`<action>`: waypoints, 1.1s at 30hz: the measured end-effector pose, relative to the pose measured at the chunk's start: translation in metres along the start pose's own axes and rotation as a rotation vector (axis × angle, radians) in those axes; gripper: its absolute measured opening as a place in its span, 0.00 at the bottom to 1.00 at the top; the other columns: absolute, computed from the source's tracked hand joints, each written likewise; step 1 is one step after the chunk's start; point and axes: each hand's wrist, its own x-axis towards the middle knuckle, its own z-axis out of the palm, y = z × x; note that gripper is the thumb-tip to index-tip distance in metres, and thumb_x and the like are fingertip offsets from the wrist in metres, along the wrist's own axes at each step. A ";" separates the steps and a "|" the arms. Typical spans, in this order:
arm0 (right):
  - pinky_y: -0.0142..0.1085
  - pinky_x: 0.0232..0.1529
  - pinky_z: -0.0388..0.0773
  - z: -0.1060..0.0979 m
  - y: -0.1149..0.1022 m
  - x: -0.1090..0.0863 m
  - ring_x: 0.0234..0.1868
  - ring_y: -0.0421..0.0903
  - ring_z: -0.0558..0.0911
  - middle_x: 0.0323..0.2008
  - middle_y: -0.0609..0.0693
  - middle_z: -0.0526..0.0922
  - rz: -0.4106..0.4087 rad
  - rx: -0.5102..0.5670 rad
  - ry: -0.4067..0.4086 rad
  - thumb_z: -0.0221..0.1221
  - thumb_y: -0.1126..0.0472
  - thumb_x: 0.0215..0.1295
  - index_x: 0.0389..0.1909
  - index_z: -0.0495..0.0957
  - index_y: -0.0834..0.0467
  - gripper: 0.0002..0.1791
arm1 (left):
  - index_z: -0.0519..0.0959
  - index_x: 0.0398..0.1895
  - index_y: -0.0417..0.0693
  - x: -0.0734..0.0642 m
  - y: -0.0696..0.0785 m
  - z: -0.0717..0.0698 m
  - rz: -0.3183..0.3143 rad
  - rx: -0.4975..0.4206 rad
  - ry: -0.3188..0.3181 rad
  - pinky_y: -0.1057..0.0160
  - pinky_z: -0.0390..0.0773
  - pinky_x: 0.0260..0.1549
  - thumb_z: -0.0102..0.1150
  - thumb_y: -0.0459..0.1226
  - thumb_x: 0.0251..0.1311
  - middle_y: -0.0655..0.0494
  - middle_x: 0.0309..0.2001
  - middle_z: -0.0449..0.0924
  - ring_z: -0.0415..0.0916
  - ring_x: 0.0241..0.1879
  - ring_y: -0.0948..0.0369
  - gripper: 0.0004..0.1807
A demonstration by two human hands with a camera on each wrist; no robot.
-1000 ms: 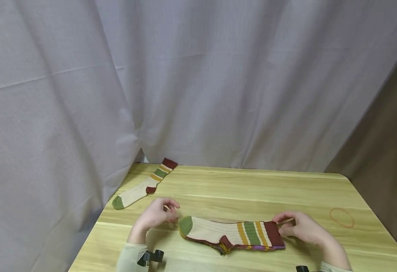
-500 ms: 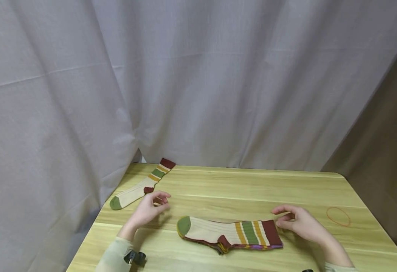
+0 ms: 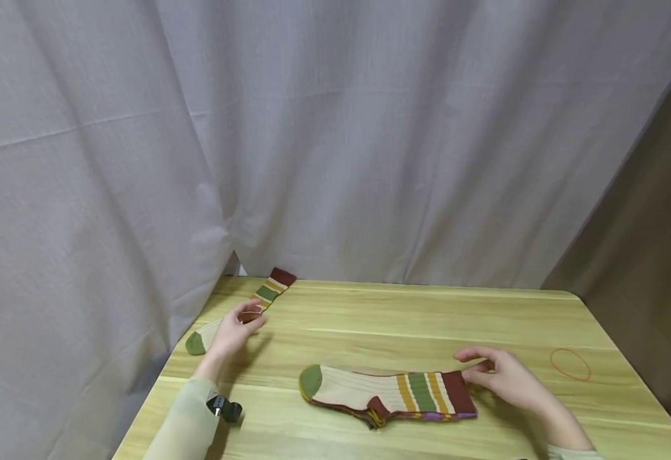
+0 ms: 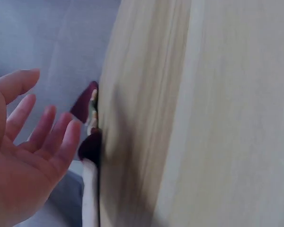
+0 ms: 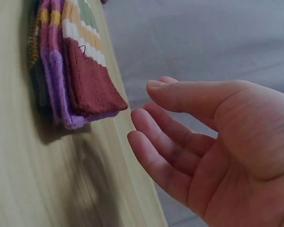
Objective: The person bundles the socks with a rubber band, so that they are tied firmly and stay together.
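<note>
A single cream sock (image 3: 266,292) with green toe, maroon cuff and yellow and green stripes lies slantwise at the table's back left. My left hand (image 3: 232,333) is over its middle and hides part of it. Relaxed and parted fingers show on that hand in the left wrist view. Front and centre lies a stack of socks (image 3: 353,386), a matching cream one uppermost. Below its maroon cuff, a purple cuff (image 5: 59,90) and a dark sock (image 5: 37,61) show in the right wrist view. Beside the cuffs, my right hand (image 3: 502,378) holds nothing, its fingers loosely bent.
An orange rubber band (image 3: 585,375) lies on the wooden table (image 3: 427,326) at the right. Grey curtains (image 3: 335,160) hang along the back and left edges, and a darker one (image 3: 640,249) at the right.
My left hand has moved from beside the stack's toe end, left and away from me, to over the single sock. My right hand has drawn slightly off the cuff. The socks stay put.
</note>
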 end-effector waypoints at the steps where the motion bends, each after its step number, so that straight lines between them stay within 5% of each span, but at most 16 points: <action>1: 0.34 0.43 0.83 0.000 0.000 0.000 0.44 0.41 0.88 0.57 0.66 0.84 0.001 -0.001 0.005 0.70 0.62 0.70 0.60 0.82 0.65 0.21 | 0.75 0.71 0.34 0.002 -0.001 0.001 -0.005 -0.004 0.013 0.69 0.79 0.50 0.68 0.30 0.70 0.31 0.61 0.79 0.79 0.60 0.44 0.28; 11: 0.34 0.42 0.83 0.004 0.000 0.001 0.44 0.42 0.87 0.58 0.68 0.83 0.008 0.033 0.003 0.68 0.62 0.72 0.61 0.81 0.68 0.21 | 0.80 0.65 0.32 0.021 -0.013 0.005 0.076 0.125 0.167 0.41 0.75 0.64 0.72 0.28 0.63 0.31 0.63 0.73 0.72 0.66 0.36 0.27; 20: 0.34 0.41 0.82 0.006 0.001 0.001 0.44 0.43 0.87 0.57 0.67 0.84 -0.006 0.022 -0.004 0.68 0.63 0.73 0.60 0.81 0.67 0.20 | 0.80 0.62 0.27 0.033 -0.026 0.004 0.033 0.213 0.153 0.42 0.77 0.64 0.69 0.26 0.61 0.28 0.59 0.79 0.77 0.61 0.37 0.24; 33: 0.34 0.43 0.82 0.008 0.004 0.005 0.44 0.43 0.87 0.56 0.63 0.86 0.005 0.008 0.001 0.68 0.60 0.73 0.61 0.82 0.65 0.20 | 0.83 0.55 0.27 0.032 -0.028 0.004 0.004 0.316 0.148 0.44 0.79 0.58 0.65 0.24 0.55 0.32 0.54 0.85 0.81 0.55 0.40 0.22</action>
